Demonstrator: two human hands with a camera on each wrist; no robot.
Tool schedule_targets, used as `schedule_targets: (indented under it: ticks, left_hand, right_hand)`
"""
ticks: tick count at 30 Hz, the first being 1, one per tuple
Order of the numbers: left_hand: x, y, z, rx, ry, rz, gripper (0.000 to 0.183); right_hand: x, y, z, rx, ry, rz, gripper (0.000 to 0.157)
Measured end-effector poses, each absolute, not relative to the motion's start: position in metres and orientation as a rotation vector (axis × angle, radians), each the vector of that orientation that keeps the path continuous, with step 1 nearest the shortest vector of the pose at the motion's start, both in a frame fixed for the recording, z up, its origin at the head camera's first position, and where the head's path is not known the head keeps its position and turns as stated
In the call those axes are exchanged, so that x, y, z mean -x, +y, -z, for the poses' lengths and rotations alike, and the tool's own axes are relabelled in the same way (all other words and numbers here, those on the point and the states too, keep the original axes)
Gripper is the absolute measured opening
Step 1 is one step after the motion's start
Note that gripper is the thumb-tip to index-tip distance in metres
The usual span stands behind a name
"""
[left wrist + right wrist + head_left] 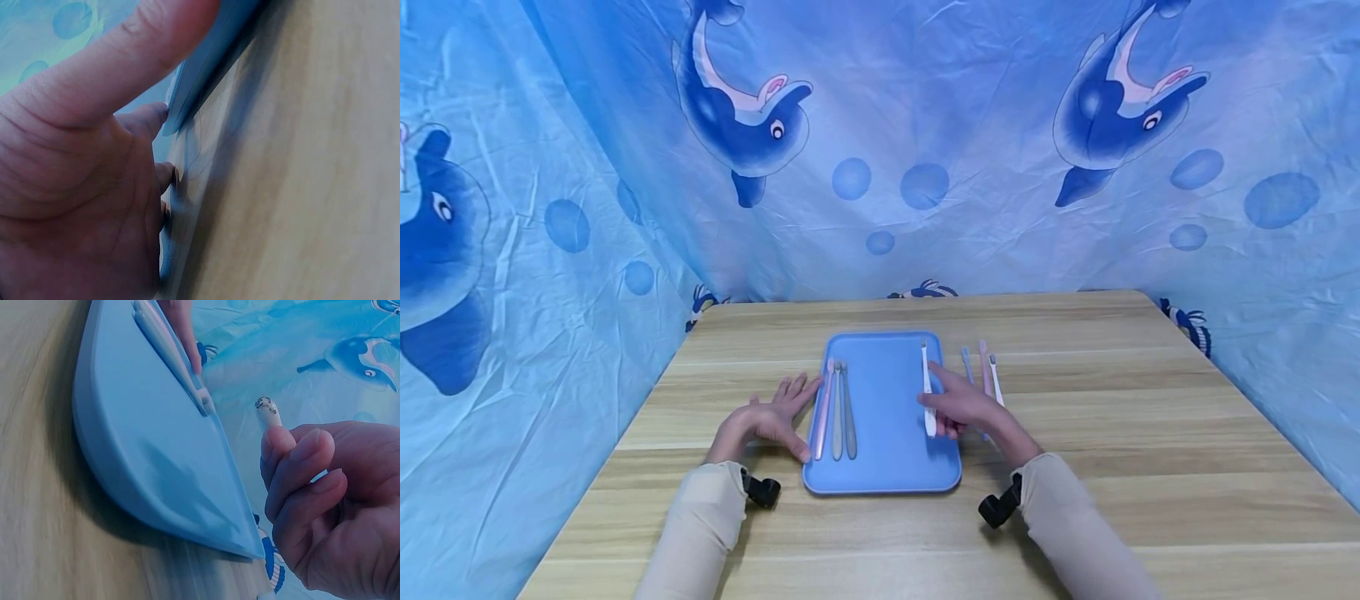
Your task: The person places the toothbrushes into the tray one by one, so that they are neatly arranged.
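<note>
A blue tray [883, 417] lies on the table. My left hand [775, 418] is at its left edge, fingers spread, with thumb and fingertips touching the rim. Along the tray's left side lie a pink toothbrush [824, 412], a light grey toothbrush [837, 417] and a darker grey toothbrush [850, 425]. Over the tray's right part, my right hand [962, 403] pinches a white toothbrush [926, 367], its head toward the far edge. In the right wrist view the speckled handle end [267, 412] pokes out of the curled fingers, and a shadow falls on the tray.
Right of the tray, partly behind the right hand and forearm, lie a blue toothbrush [967, 363], another pink toothbrush [984, 367] and another white toothbrush [996, 379]. The wooden table [1150, 433] meets a blue dolphin-print curtain [985, 242] at the back and sides.
</note>
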State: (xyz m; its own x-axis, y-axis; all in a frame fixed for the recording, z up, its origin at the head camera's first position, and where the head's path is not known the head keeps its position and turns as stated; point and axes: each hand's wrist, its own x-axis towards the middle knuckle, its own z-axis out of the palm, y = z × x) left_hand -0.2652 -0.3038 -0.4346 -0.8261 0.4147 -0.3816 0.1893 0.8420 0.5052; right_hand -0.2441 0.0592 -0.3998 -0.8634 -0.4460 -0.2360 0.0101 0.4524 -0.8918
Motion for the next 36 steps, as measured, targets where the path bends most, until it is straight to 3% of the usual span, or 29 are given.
schedule_targets:
  ticks: [36]
  left_hand:
    - [0.265, -0.304, 0.425, -0.395, 2.533, -0.588, 0.149]
  right_hand:
    - [0.242, 0.010, 0.405, 0.379, 2.197, 1.353, 0.079]
